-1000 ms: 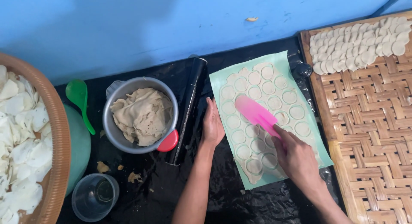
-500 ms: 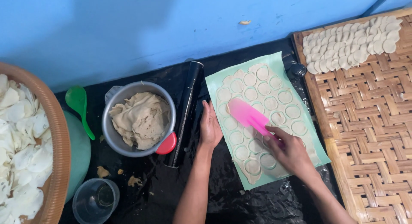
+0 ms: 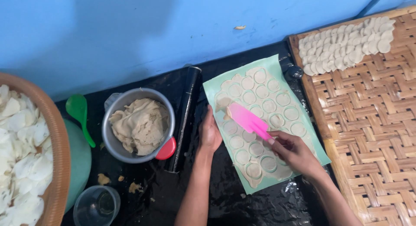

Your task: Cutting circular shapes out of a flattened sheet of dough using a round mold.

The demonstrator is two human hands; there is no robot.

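A pink spatula [image 3: 248, 120] is gripped by the right hand [image 3: 294, 153], its blade laid on the dough sheet [image 3: 260, 122] scored with circles, over a green mat [image 3: 277, 65] on the black plastic [image 3: 268, 208]. The mat's left edge is pressed by the left hand [image 3: 209, 134], fingers flat and together. Near the plastic's left edge, dough [image 3: 141, 124] is held in a metal bowl [image 3: 113, 143]. Cut discs [image 3: 346, 46] are laid at the woven tray's [image 3: 372, 135] far edge. White chips [image 3: 19, 152] are heaped in a basket [image 3: 58, 165].
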